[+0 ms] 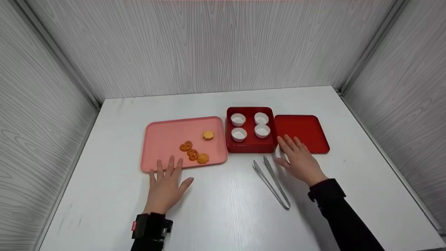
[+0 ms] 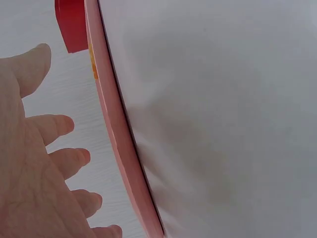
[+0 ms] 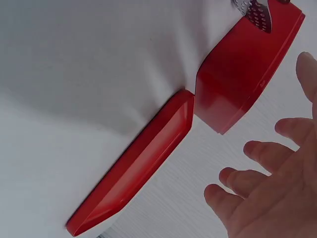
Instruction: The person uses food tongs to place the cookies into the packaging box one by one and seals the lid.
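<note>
In the head view my left hand (image 1: 165, 190) is spread with straight fingers, its fingertips over the near edge of a pink tray (image 1: 163, 139). On that tray lie two small pretzels (image 1: 188, 145), a swirled cookie (image 1: 203, 158) and a yellow flower-shaped cookie (image 1: 208, 135). My right hand (image 1: 301, 163), fingers also straight and holding nothing, hovers near the corner where a red box (image 1: 251, 148) meets a flat red lid (image 1: 299, 132). Several white paper cups (image 1: 239, 134) sit inside the box. Metal tongs (image 1: 273, 183) lie on the table left of the right hand.
The white table (image 1: 216, 216) carries all these things. Grey wood-grain panels (image 1: 216, 48) rise behind it and on both sides. In the right wrist view the perforated tips of the tongs (image 3: 258, 15) overlap the red box (image 3: 237, 69).
</note>
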